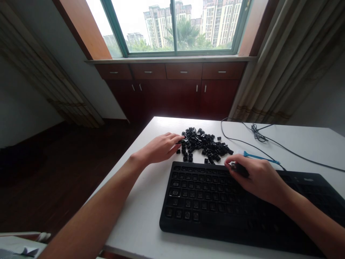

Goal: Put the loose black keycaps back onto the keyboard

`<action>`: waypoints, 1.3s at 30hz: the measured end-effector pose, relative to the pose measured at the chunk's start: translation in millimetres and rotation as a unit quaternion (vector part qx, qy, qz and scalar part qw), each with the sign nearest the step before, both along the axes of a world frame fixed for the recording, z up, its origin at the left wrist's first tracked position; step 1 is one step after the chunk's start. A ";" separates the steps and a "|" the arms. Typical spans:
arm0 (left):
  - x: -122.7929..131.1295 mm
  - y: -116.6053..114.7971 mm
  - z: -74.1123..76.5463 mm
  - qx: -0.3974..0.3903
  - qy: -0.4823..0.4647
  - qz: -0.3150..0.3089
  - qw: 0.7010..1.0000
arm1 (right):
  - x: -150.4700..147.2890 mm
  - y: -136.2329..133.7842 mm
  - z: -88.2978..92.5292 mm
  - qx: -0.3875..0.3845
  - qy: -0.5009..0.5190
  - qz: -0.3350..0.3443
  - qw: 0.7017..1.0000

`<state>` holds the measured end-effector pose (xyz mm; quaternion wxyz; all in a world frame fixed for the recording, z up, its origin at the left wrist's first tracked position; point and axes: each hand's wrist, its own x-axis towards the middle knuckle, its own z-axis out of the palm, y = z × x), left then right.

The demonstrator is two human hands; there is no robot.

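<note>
A black keyboard [205,201] with its keycaps taken off lies on the white table [140,216]. Behind it sits a pile of loose black keycaps [205,144]. My left hand [161,147] reaches to the left edge of the pile, fingers stretched out and touching the caps. My right hand [258,178] rests over the keyboard's upper middle, fingers pinched on a long black keycap [239,169].
A blue keycap puller [258,157] lies behind my right hand. A black cable [258,138] loops across the far right of the table. Dark wooden cabinets [175,90] stand under the window beyond. Curtains hang on both sides.
</note>
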<state>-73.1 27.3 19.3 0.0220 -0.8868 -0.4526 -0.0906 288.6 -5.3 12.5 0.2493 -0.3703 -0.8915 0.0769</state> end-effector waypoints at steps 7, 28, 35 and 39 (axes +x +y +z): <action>-5.9 2.5 -0.6 0.013 -0.014 -0.002 1.000 | -0.3 -1.4 1.8 -0.007 -0.004 0.001 1.000; -1.3 3.6 -2.9 0.040 -0.047 0.081 0.995 | -1.2 -1.5 2.3 -0.006 -0.015 -0.016 1.000; -1.1 4.4 -4.1 0.029 -0.133 0.043 0.990 | -1.1 -1.3 2.8 -0.018 -0.016 -0.014 1.000; 4.4 4.2 -3.2 0.036 -0.181 0.038 0.982 | -1.6 -1.3 2.7 -0.023 -0.016 -0.020 0.999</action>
